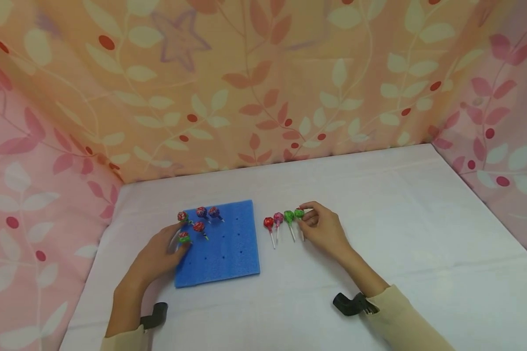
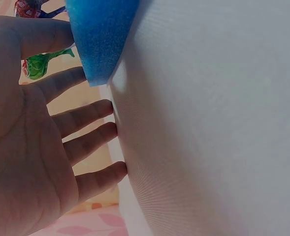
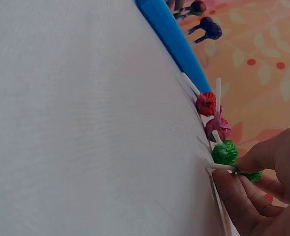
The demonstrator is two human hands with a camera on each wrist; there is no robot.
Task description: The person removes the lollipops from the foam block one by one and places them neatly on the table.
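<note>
In the head view, the board [image 1: 241, 265] is seen nearer the left edge of the table [image 1: 421, 219] than the right, with five planted lollipops [image 1: 199, 227] gathered toward its far and left edges and small holes [image 1: 223, 257] showing elsewhere. The board's left edge is touched by the left hand [image 1: 155, 253], with thumb and fingers set apart, presumably so that the foam is steadied. Between the board and the table's right edge, a red lollipop [image 1: 269, 223], a pink lollipop [image 1: 278, 218] and a green lollipop [image 1: 289, 215] are laid in a row, probably so that each can be taken singly. At the row's right end, the held lollipop [image 1: 299, 213], also green, is pinched by the right hand [image 1: 327, 231]. Its head is turned toward the table's far edge and its stick toward the near edge, the long axis running roughly alongside its neighbours'. In the left wrist view, the fingers are spread, thumb and index at the foam, the other tips close to the table. In the right wrist view, the held lollipop is gripped between thumb and fingers near its head, seemingly so that the stick is left free; whether its tip is rested on the table cannot be told.
</note>
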